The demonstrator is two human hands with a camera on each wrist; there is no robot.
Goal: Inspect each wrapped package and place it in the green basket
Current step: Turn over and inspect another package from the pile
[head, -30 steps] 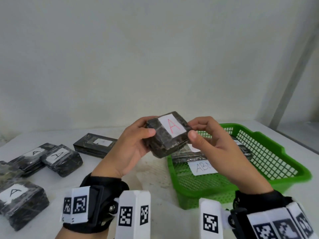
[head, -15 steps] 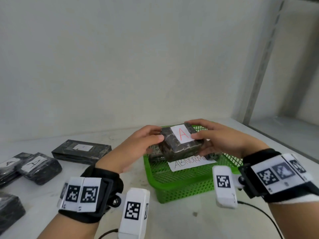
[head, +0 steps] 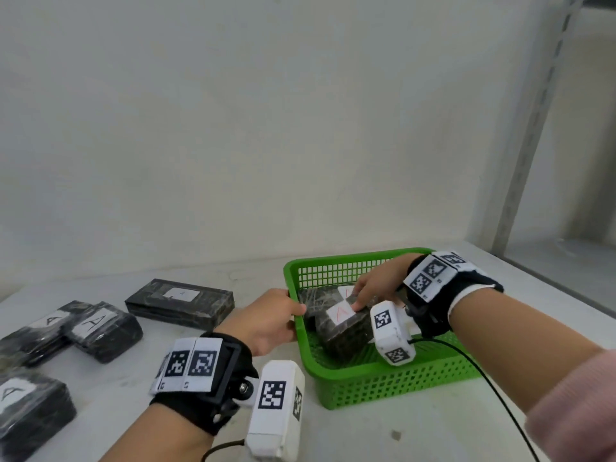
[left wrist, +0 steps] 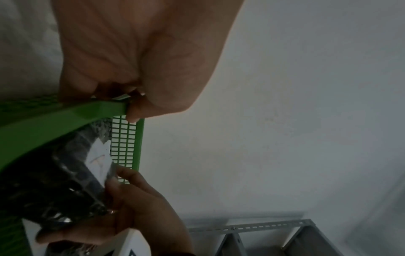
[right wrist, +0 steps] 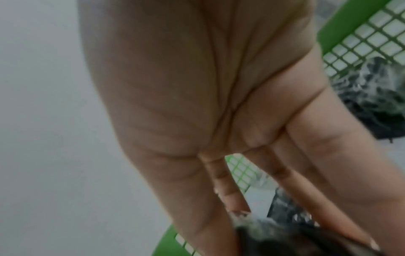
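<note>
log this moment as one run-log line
step: placing | right hand: holds package inside basket | left hand: grips basket rim | table: four packages left

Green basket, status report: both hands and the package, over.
Left hand grips green basket rim. Right hand fingers on red-A package, package inside basket. Another package behind it. Nothing blocking.

Green basket (head: pixel 383 381): mesh plastic, upright on worktop, R of centre. Inside: black film-wrapped package (head: pixel 340 331) w/ white label, red "A", tilted, leaning on another dark package (head: pixel 311 296) behind it. Outside, on worktop to L: four more dark wrapped packages w/ white "A" labels – flat long one (head: pixel 180 303) nearest basket, two touching (head: pixel 103 331), one at near-L edge (head: pixel 30 411).
</note>
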